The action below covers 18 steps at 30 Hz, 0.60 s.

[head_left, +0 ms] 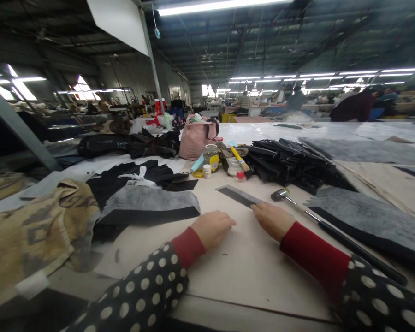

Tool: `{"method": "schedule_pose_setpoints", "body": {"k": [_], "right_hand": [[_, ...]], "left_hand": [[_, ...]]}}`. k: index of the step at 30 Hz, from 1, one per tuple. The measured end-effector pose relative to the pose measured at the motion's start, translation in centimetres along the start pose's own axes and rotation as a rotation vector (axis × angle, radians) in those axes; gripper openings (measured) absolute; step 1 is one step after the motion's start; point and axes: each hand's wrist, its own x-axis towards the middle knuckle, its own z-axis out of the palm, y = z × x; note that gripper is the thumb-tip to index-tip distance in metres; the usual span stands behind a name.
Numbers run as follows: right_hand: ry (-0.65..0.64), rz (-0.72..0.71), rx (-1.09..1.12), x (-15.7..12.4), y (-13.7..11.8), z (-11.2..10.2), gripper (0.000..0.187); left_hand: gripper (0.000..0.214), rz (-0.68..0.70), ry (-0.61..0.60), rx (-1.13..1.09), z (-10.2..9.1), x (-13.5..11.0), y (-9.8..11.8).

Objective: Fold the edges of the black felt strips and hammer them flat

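Note:
My right hand (274, 220) is closed on the near end of a narrow dark strip with a grey upper face (238, 195). The strip points away to the left over the pale tabletop (242, 272). My left hand (212, 228) rests low over the table, back upward, its fingers stretched to the right and apparently holding nothing. Some of its fingers are hidden beneath it. Beyond that hand lies a grey fuzzy piece with a black edge (152, 203). A mallet-like tool with a black head and long handle (320, 220) lies right of my right hand.
Black cut pieces are stacked at the left (134, 177) and right (287, 161). Between them stand a glass jar (211, 157), a small white bottle (206, 171), a yellow-handled brush (240, 159) and a pink bag (195, 138). Patterned tan cloth (44, 230) lies left; grey sheet (370, 221) right.

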Motion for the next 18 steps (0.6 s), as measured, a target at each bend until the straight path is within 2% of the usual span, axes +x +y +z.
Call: {"method": "schedule_pose_setpoints", "body": {"k": [4,7,10,14,16,18], "right_hand": [[-0.065,0.048,-0.008,3.1,-0.5,0.3,0.029],[-0.066,0.045,0.003,3.3,-0.5,0.5,0.030],[-0.072,-0.017,0.038,1.4,-0.5,0.3,0.030],[-0.103,-0.051,0.095,-1.7,-1.6,-0.7,0.029],[-0.104,-0.068,0.116,-2.4,-2.8,-1.5,0.027],[-0.073,-0.152,0.157,-1.9,-4.4,-2.3,0.025]], "left_hand": [[0.022,-0.247,0.116,0.031,-0.9,-4.1,-4.7],[0.020,-0.350,0.150,0.019,-1.2,-6.5,-6.7],[0.019,-0.387,0.155,-0.034,-0.9,-7.1,-6.9],[0.020,-0.426,0.128,-0.078,-0.4,-6.4,-6.2],[0.021,-0.453,0.117,-0.086,-0.3,-6.2,-6.1],[0.021,-0.473,0.115,-0.097,-0.3,-6.1,-6.2]]}}
